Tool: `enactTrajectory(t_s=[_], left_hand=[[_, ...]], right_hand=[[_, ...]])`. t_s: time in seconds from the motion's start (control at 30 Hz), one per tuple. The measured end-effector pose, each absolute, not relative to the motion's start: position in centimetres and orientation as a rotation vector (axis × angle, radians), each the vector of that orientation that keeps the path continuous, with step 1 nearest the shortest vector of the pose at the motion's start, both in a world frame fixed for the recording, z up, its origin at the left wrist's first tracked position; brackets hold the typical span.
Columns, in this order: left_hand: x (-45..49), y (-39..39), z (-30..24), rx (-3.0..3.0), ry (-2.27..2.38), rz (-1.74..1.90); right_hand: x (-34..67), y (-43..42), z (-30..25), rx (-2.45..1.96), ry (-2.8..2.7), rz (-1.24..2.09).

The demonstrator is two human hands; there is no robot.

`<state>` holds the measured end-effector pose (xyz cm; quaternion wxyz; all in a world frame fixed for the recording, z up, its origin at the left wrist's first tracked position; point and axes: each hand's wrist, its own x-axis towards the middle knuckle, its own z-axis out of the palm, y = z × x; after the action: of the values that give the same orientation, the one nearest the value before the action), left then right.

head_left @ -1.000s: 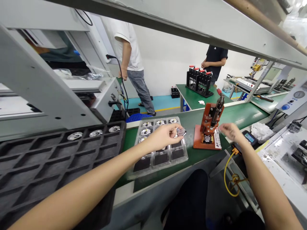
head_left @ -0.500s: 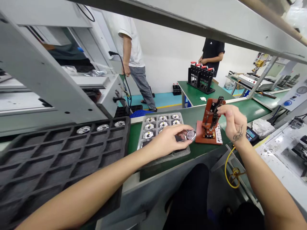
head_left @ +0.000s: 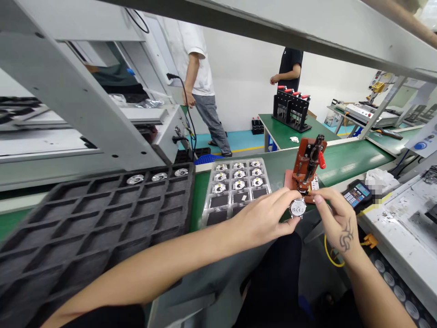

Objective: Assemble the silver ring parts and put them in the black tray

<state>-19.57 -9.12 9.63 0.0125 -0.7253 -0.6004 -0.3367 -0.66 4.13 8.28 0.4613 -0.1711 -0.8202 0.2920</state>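
Note:
Between the thumb and fingers of my left hand (head_left: 264, 212) is a round silver watch case (head_left: 298, 207), its back with printed markings facing up. My right hand (head_left: 336, 218) is just right of it, thumb and forefinger pinched close together by the base of the clamp fixture; whatever is between the fingertips is too small to make out. The reddish-brown clamp fixture (head_left: 302, 159) with a red-tipped lever (head_left: 322, 160) stands upright just beyond both hands. Left of it lies a clear plastic tray (head_left: 206, 202) with several round silver parts in its far pockets.
A black compartment tray (head_left: 102, 214) with several silver rings in its back row lies at left. A keypad device (head_left: 358, 195) and crumpled white plastic (head_left: 380, 180) are at right. A black rack with red handles (head_left: 291, 109) stands behind, near two people.
My right hand has let go of the fixture's lever and come down beside the watch case. My left hand has carried the case rightward and closer to the fixture's base.

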Motion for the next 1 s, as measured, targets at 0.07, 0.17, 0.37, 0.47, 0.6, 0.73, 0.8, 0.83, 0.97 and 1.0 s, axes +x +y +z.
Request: enactTrajectory(t_s=[0.07,0.17,0.37,0.47,0.6,0.73,0.8,0.83,0.97,1.0], left_hand=[[-19.2,-9.2,9.8,-2.275,-1.845,-1.045],[-18.8,-9.2,10.3,-2.317,-1.837,-1.081],[-18.6,-9.2,11.1,-2.471,-1.967,-1.428],[-18.5,-9.2,11.4,-2.500,-2.142,-1.854],[-18.4,-9.4,11.4,-2.380,-2.330,-2.444],[-18.7,-9.3,11.4,-2.393,-2.370,-2.631],[-18.8,-9.3,11.3,-2.398,-2.359,-2.689],[-18.8,-9.4,11.2,-2.389,-2.356,-2.716],[-18.9,-10.5,10.3,-2.276,-2.317,-2.795],[-19.3,-10.9,9.9,-2.255,-2.314,-2.765]], right_hand=[[-0.2,2.7,7.7,-0.481,-2.032,0.982],[0.2,1.8,7.5,-0.545,-1.957,1.248],[0.8,2.0,7.6,-0.586,-1.816,1.521],[1.1,1.9,7.6,-0.586,-1.781,1.567],[1.3,1.7,7.7,-0.573,-1.733,1.592],[1.6,1.4,7.7,-0.577,-1.742,1.605],[1.5,1.3,7.7,-0.580,-1.749,1.607],[1.5,1.2,7.7,-0.576,-1.753,1.608],[1.1,0.6,7.5,-0.578,-1.833,1.573],[1.1,0.4,7.3,-0.600,-1.880,1.545]])
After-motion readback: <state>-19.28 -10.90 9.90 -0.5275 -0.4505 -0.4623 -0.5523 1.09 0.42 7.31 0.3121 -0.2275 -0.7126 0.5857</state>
